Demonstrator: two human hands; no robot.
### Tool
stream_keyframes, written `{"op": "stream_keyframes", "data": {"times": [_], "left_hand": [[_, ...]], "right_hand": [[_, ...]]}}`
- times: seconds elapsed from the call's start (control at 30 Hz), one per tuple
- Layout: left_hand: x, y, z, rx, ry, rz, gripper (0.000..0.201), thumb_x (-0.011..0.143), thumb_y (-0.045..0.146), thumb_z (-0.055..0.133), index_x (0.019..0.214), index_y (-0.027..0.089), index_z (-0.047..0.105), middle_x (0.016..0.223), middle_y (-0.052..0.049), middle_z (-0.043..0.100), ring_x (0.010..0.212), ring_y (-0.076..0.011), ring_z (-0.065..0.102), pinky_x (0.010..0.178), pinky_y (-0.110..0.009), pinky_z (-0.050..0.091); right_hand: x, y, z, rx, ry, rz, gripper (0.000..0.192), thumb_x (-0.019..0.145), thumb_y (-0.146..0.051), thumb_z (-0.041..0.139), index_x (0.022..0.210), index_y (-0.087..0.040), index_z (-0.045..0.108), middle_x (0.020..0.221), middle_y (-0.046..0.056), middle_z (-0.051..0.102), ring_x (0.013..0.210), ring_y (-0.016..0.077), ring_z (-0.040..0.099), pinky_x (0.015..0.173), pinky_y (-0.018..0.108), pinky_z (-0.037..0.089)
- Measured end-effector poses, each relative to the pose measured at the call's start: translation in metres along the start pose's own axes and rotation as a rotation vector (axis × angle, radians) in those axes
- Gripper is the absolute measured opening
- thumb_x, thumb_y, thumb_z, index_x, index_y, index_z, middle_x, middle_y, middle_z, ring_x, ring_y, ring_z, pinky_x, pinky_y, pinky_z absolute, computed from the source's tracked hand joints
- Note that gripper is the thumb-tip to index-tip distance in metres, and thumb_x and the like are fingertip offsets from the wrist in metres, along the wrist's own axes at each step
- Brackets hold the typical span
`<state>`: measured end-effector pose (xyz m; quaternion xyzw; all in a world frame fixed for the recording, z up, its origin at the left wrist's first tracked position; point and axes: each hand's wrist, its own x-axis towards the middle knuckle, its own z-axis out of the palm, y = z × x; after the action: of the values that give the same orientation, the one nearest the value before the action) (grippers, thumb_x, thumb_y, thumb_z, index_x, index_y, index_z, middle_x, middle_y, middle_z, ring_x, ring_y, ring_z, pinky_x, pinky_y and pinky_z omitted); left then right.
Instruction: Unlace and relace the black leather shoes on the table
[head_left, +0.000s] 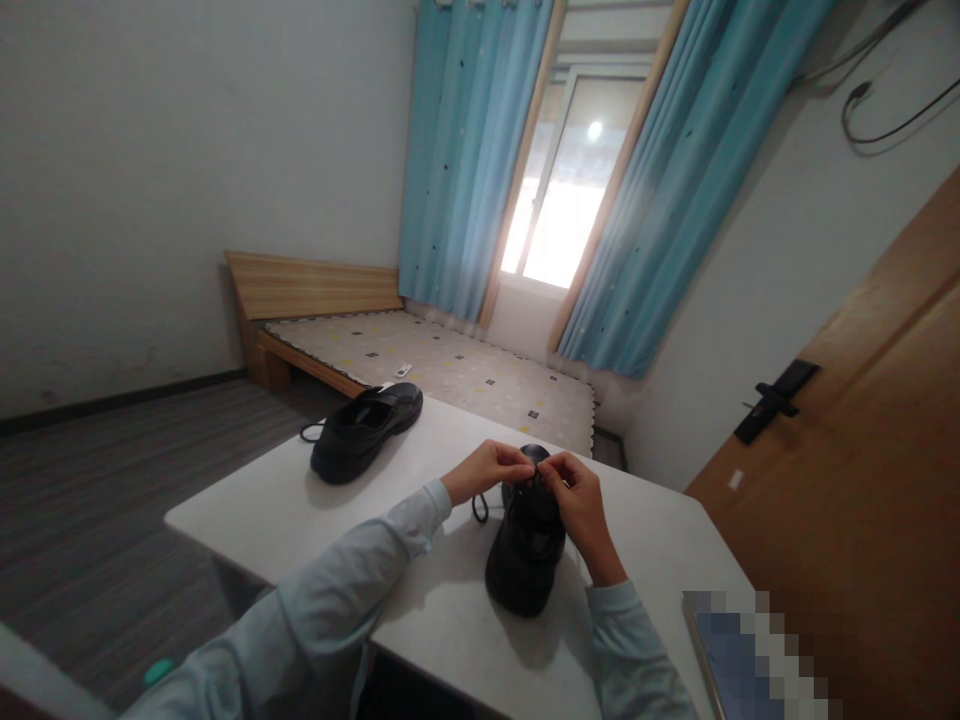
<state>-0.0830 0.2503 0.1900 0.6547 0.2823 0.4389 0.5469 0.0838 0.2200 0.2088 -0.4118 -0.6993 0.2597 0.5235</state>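
Note:
A black leather shoe (525, 555) stands on the white table (300, 500) right in front of me, its toe pointing toward me. My left hand (486, 470) and my right hand (577, 500) meet over its lace area, each pinching a black shoelace (480, 508); a loop of lace hangs at the left of the shoe. A second black shoe (365, 430) lies at the table's far left corner, with a lace end trailing over the edge. Both my arms wear pale blue sleeves.
A wooden bed (420, 360) with a patterned mattress stands behind the table under a window with blue curtains. A brown door (862, 450) with a black handle is at the right. A blurred flat object (750, 650) lies at the table's near right edge.

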Motion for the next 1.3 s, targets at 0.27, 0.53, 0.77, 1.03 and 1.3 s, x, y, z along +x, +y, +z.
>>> {"op": "stream_keyframes", "data": {"times": [0.27, 0.53, 0.77, 1.03, 1.3], "left_hand": [[0.0, 0.001, 0.001, 0.013, -0.018, -0.03, 0.032, 0.066, 0.041, 0.072, 0.077, 0.011, 0.069, 0.07, -0.004, 0.067, 0.064, -0.0119, 0.056, 0.06, -0.022, 0.041], [0.001, -0.002, 0.0, -0.003, -0.039, -0.031, 0.031, 0.063, 0.039, 0.074, 0.077, 0.011, 0.068, 0.069, -0.002, 0.066, 0.064, -0.0113, 0.056, 0.061, -0.022, 0.041], [0.001, 0.004, -0.001, -0.08, 0.05, 0.004, 0.034, 0.064, 0.04, 0.073, 0.073, 0.01, 0.062, 0.063, 0.0, 0.06, 0.059, -0.0093, 0.054, 0.058, -0.021, 0.041], [0.003, 0.011, -0.012, -0.26, 0.299, 0.073, 0.031, 0.067, 0.039, 0.07, 0.075, 0.013, 0.056, 0.067, 0.001, 0.056, 0.062, -0.0089, 0.054, 0.06, -0.021, 0.045], [0.002, 0.011, -0.01, -0.226, 0.299, 0.063, 0.032, 0.067, 0.04, 0.069, 0.076, 0.013, 0.056, 0.067, 0.002, 0.056, 0.061, -0.0084, 0.054, 0.057, -0.02, 0.043]], "right_hand": [[-0.001, 0.0, 0.001, -0.023, 0.012, -0.01, 0.021, 0.077, -0.035, 0.06, 0.064, -0.018, 0.06, 0.056, -0.003, 0.057, 0.057, 0.0136, 0.05, 0.056, 0.025, 0.038], [-0.001, 0.003, 0.001, -0.058, 0.0, -0.028, 0.022, 0.077, -0.036, 0.06, 0.065, -0.018, 0.062, 0.059, -0.001, 0.059, 0.059, 0.0147, 0.051, 0.057, 0.025, 0.039], [0.001, 0.001, -0.003, -0.023, -0.011, -0.028, 0.024, 0.078, -0.041, 0.059, 0.072, -0.018, 0.062, 0.065, 0.001, 0.062, 0.064, 0.0161, 0.056, 0.06, 0.026, 0.043], [0.016, 0.04, -0.042, -0.196, 0.184, 0.106, 0.028, 0.072, -0.044, 0.059, 0.076, -0.017, 0.065, 0.067, 0.004, 0.065, 0.059, 0.0176, 0.059, 0.056, 0.029, 0.045], [0.011, 0.062, -0.046, -0.123, -0.157, 0.442, 0.03, 0.063, -0.042, 0.065, 0.05, -0.016, 0.058, 0.046, 0.0, 0.059, 0.04, 0.0128, 0.053, 0.038, 0.021, 0.037]]}}
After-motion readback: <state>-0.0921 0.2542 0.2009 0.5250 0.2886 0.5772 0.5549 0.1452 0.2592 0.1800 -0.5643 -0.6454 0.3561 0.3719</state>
